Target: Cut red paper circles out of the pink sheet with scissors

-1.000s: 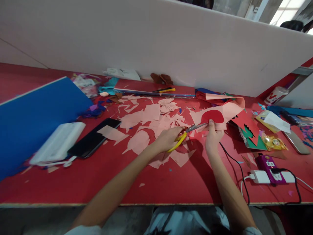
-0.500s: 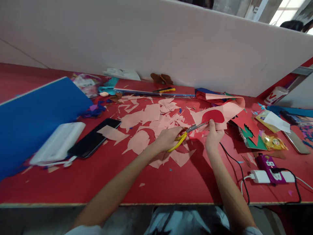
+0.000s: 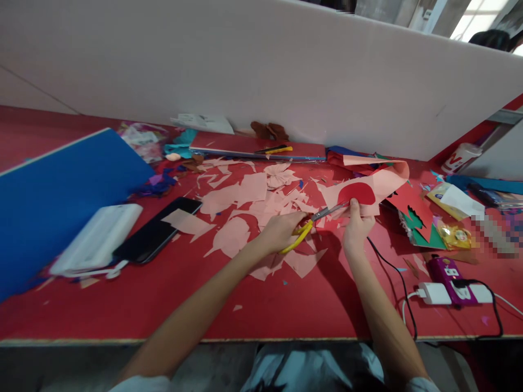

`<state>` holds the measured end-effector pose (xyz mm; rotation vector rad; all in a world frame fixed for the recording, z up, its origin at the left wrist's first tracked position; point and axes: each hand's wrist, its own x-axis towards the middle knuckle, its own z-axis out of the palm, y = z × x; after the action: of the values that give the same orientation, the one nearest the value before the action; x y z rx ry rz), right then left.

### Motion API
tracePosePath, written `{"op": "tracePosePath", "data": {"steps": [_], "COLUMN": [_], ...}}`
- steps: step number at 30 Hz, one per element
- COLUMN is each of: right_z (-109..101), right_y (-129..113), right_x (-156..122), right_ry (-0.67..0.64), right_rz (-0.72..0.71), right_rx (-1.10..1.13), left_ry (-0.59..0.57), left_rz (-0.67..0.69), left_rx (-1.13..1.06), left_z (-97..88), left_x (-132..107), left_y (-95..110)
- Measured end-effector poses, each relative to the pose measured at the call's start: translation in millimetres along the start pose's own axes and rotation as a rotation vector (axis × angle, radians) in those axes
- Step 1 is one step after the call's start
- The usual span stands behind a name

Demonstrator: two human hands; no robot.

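Note:
My left hand [image 3: 281,233] is closed around the yellow handles of a pair of scissors [image 3: 301,237]. Their metal blades point right and meet the edge of the paper by my right thumb. Between thumb and fingers, my right hand [image 3: 358,227] pinches a pink paper sheet [image 3: 387,185] together with a red rounded paper piece [image 3: 356,191] lying on it. The sheet's far end curls up to the right. Pink paper scraps [image 3: 231,237] lie scattered beneath and left of the scissors.
A black phone [image 3: 157,231], a white power bank [image 3: 98,239] and a blue board [image 3: 73,201] lie to the left. A yellow cutter [image 3: 279,149] rests on a red board behind. On the right are a purple power strip [image 3: 451,280] with cables, red cut paper [image 3: 412,209] and a white bottle [image 3: 461,158].

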<state>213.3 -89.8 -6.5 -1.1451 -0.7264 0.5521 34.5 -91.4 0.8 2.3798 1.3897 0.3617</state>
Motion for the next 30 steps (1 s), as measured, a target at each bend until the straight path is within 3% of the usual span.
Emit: {"op": "tracePosePath", "data": {"steps": [6,20,30], "right_z": [1.7,2.7,5.0], "right_y": [-4.9,-4.1,-3.8], "right_x": [-2.7,-4.0,-5.0], "right_ry": [0.054,-0.011,0.014], "right_rz": [0.035,-0.043,-0.002], "right_rx": [0.056,0.014,0.059], "left_ry": [0.016,0.063,0.052], "left_rz": [-0.021,-0.012,-0.017], "left_rx": [0.016,0.037,0.038], "left_z": [4.3,7.5,6.5], "left_x": [0.8,0.5,0.0], "left_y": [2.4,2.4,4.4]}}
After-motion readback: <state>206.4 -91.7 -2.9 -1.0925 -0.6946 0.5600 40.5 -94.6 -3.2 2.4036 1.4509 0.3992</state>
